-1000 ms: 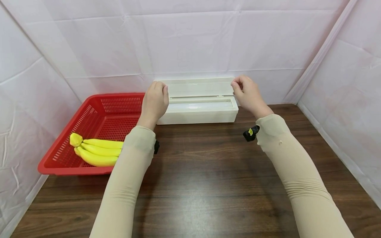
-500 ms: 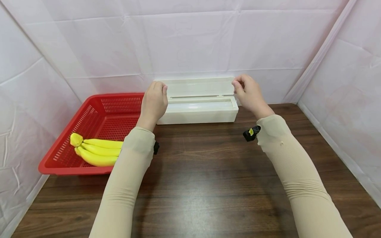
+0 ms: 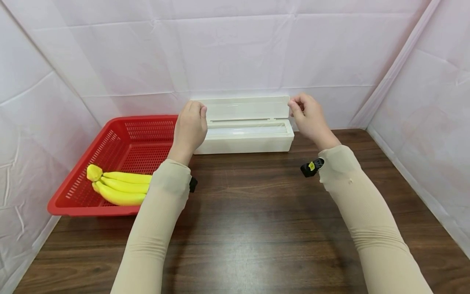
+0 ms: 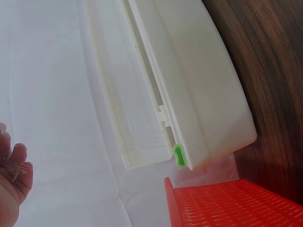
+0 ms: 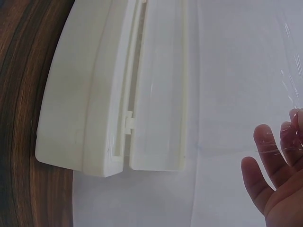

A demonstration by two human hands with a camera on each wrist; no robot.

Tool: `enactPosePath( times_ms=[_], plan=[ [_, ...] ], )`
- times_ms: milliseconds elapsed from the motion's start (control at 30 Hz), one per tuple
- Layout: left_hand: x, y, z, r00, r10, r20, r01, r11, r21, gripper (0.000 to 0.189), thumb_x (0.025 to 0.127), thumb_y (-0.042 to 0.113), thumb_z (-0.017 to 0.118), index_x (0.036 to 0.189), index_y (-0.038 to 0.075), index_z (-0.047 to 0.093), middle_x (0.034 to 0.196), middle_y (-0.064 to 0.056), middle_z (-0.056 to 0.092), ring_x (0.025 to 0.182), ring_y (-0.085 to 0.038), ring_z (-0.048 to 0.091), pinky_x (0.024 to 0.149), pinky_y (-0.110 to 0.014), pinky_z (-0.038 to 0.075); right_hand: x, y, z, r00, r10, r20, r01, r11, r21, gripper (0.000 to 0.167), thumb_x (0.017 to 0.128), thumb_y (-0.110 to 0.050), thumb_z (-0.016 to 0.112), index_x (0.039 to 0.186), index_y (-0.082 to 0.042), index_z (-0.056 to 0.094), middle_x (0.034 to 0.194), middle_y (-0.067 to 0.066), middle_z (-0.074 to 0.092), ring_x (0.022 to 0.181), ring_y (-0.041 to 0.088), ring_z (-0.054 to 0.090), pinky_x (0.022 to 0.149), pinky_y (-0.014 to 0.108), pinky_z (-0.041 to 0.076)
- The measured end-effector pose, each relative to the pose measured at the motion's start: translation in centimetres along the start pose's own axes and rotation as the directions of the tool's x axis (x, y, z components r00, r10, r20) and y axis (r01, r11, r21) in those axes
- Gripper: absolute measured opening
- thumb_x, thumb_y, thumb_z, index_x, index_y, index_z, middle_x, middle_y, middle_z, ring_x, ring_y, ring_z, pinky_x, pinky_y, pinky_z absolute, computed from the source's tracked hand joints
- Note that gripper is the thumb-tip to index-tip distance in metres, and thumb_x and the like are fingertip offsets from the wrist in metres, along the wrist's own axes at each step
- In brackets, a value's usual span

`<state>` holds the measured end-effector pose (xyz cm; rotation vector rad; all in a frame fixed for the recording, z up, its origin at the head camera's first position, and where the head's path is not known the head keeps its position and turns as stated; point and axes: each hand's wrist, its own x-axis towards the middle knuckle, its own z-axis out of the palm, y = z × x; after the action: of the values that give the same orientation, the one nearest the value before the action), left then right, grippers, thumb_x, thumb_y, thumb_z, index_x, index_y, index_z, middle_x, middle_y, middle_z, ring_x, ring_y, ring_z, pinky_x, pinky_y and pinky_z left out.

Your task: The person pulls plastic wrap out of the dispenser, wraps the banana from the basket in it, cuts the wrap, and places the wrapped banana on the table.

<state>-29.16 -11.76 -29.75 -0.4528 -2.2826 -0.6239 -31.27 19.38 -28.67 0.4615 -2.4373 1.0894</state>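
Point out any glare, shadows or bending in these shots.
Head view: pale glare on the brown table, soft shadow beside the left sleeve; left wrist view: the long edge of the white box bows, probably lens distortion; right wrist view: clear film shows mainly as bright glints by the right hand.

Reaching forward and slanting inward with both arms, in beige fabric sleeves (image 3: 371, 220), toward the long white plastic box with the raised lid (image 3: 242, 144). Holding the left hand (image 3: 191, 124) up before the box's left end, with fingers curled into a pinch. Holding the right hand (image 3: 308, 116) just right of the box's right end, likewise pinching, with the lower fingers (image 5: 267, 151) looser and spread.
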Motion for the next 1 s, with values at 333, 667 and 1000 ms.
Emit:
enactPosePath(
  times_ms=[333,667,1000],
  plan=[
    [-0.4,0.4,-0.3,1.0,0.008,-0.015,-0.009,1.0,-0.016,0.024,0.1,0.012,0.041,0.096,-0.007,0.056,0.09,-0.021,0.056,0.084,-0.034,0.053,0.079,-0.042,0.045,-0.4,0.0,-0.3,1.0,-0.016,-0.012,0.016,1.0,0.004,0.029,0.1,-0.023,0.044,0.098,0.003,0.055,0.088,0.015,0.055,0.076,0.013,0.05,0.068,0.023,0.04],
    [-0.8,0.8,-0.8,1.0,0.005,-0.026,-0.006,1.0,-0.019,0.024,0.1,0.012,0.042,0.095,-0.007,0.056,0.088,-0.021,0.056,0.082,-0.035,0.053,0.076,-0.043,0.045,-0.8,-0.1,-0.5,0.999,-0.028,-0.026,0.028,0.999,0.025,0.029,0.1,-0.024,0.045,0.1,0.003,0.056,0.087,0.008,0.054,0.076,0.01,0.05,0.069,0.023,0.04],
    [-1.1,1.2,-1.2,1.0,-0.005,-0.016,0.004,1.0,-0.028,0.024,0.1,0.012,0.042,0.096,-0.007,0.056,0.087,-0.02,0.054,0.079,-0.033,0.052,0.072,-0.042,0.046,-1.2,-0.4,-0.7,0.998,-0.039,-0.052,0.04,0.999,0.029,0.027,0.099,-0.021,0.047,0.097,0.004,0.057,0.087,0.008,0.054,0.074,0.005,0.05,0.066,0.02,0.04]
  ],
)
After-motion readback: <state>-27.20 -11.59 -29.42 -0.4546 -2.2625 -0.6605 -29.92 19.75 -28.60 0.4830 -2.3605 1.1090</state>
